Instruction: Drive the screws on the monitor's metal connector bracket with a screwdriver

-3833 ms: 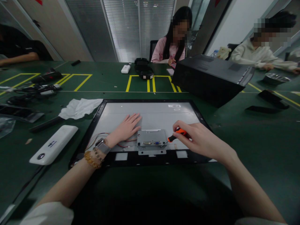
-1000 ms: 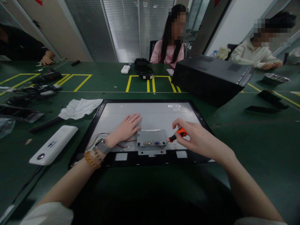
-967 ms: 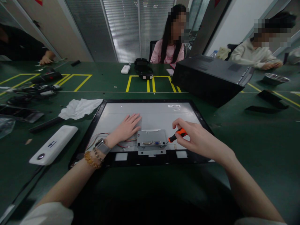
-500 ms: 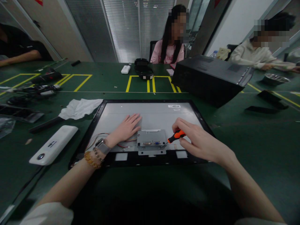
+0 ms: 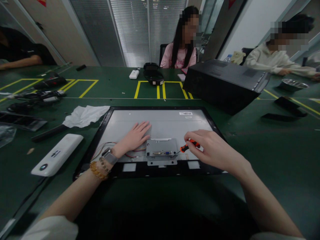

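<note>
1. I'm finding the labels [image 5: 186, 114] on the panel [image 5: 160, 119] unreadable.
2. My right grip [image 5: 211, 148] is curling snugly round the screwdriver [image 5: 185, 148], tip at lower right of the bracket [image 5: 162, 144].
3. My left grip [image 5: 133, 138] is lying flat, fingers spread, on the panel.
4. Versus last frame, the screwdriver is showing a blacker side.

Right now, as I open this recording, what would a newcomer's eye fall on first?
Probably the orange-and-black screwdriver in the right hand, its tip beside the blue port on the small metal box. The left hand lies spread on the grey panel, left of that box. Beyond the panel, to the right, a bulky black case stands out.
</note>
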A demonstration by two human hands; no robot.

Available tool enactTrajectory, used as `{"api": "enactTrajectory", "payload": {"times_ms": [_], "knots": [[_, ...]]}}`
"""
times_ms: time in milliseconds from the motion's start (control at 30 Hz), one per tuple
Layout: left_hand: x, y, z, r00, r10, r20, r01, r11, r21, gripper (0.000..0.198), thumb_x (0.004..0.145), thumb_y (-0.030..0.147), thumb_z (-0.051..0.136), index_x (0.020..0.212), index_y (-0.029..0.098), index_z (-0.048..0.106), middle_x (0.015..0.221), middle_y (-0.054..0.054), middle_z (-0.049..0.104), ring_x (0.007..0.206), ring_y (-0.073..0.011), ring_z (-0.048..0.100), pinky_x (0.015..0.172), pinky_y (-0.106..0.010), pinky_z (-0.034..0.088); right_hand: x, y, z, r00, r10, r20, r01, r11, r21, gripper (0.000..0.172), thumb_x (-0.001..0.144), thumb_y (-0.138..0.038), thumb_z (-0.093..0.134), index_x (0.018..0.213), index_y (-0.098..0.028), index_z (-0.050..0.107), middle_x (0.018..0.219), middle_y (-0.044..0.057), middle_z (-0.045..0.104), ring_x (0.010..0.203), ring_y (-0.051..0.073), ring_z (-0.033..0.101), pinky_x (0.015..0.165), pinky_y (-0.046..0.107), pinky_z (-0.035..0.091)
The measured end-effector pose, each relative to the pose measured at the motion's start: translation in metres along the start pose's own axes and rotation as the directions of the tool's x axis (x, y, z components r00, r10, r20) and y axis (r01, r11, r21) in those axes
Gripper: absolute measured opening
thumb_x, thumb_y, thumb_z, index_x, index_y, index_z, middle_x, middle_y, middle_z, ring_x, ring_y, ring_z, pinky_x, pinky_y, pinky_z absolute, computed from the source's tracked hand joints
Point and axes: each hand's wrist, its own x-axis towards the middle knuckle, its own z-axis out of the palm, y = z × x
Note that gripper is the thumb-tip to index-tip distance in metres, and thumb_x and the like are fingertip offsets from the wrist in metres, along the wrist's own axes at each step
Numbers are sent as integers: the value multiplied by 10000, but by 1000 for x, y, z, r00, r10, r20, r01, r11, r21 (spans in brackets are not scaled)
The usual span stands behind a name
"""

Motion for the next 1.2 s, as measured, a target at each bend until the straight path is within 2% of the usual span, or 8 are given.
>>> {"api": "enactTrajectory", "payload": {"times_ms": [67, 200, 433, 667, 833, 967, 1067, 1200], "knots": [[0, 0, 0, 1000, 1, -2, -2, 1000, -4, 559, 1042, 479, 248, 1509, 176, 300, 1588, -104, 241, 1462, -261, 210, 1178, -470, 171, 0, -1, -1, 1000, -19, 0, 19, 999, 30, 107, 882, -208, 440, 902, -186, 542, 813, 47, 605, 726, 194, 561, 685, 325, 403], [0, 1, -1, 1000, -3, 6, 3, 1000, -2, 559, 1044, 469, 248, 1509, 164, 302, 1587, -108, 241, 1465, -262, 201, 1178, -471, 169, -1, -1, -2, 1000, -17, 0, 17, 998, 59, 109, 828, -164, 444, 913, -184, 509, 873, 57, 575, 754, 197, 546, 703, 332, 422], [1, 0, 0, 1000, -5, 10, 5, 1000, 9, 556, 1045, 466, 255, 1503, 156, 312, 1588, -112, 238, 1460, -266, 210, 1173, -472, 177, -2, -1, 1, 1000, -5, 14, 4, 998, 59, 136, 924, -260, 430, 1000, -179, 508, 810, 48, 649, 719, 205, 607, 678, 328, 414], [0, 0, 1, 1000, 6, -11, -6, 1000, 1, 564, 1044, 486, 243, 1505, 169, 305, 1586, -110, 243, 1464, -262, 201, 1175, -473, 171, -2, -2, 3, 1000, 10, 17, -11, 999, 51, 271, 975, -401, 419, 954, -182, 578, 666, 25, 653, 587, 176, 598, 602, 297, 382], [0, 0, 0, 1000, 2, -10, -2, 1000, -10, 565, 1043, 481, 248, 1510, 167, 295, 1588, -107, 239, 1465, -255, 200, 1179, -468, 164, -3, 1, -4, 999, -47, -4, 47, 993, 107, 202, 908, -264, 428, 998, -171, 584, 870, 71, 664, 763, 214, 618, 717, 347, 434], [0, 0, 1, 1000, 4, -15, -4, 1000, -13, 560, 1041, 477, 257, 1516, 181, 286, 1589, -99, 242, 1464, -255, 206, 1177, -469, 172, -3, 0, -5, 998, -67, -14, 69, 988, 138, 198, 871, -215, 434, 1004, -175, 575, 906, 77, 647, 783, 214, 607, 732, 351, 447], [0, -1, 1, 1000, 4, -12, -4, 1000, -3, 561, 1040, 472, 257, 1513, 171, 293, 1586, -104, 248, 1462, -258, 210, 1177, -471, 174, -2, -1, -1, 999, -28, -15, 29, 994, 101, 185, 947, -252, 411, 1036, -185, 558, 866, 62, 673, 763, 205, 629, 703, 325, 435], [0, 0, 1, 1000, -1, -1, 1, 1000, 3, 562, 1041, 468, 260, 1512, 164, 293, 1587, -108, 243, 1462, -259, 210, 1179, -468, 165, 0, 0, 2, 1000, 22, 5, -22, 1000, 16, 268, 1003, -347, 360, 1011, -180, 569, 707, 32, 656, 620, 185, 607, 618, 303, 387]]}}
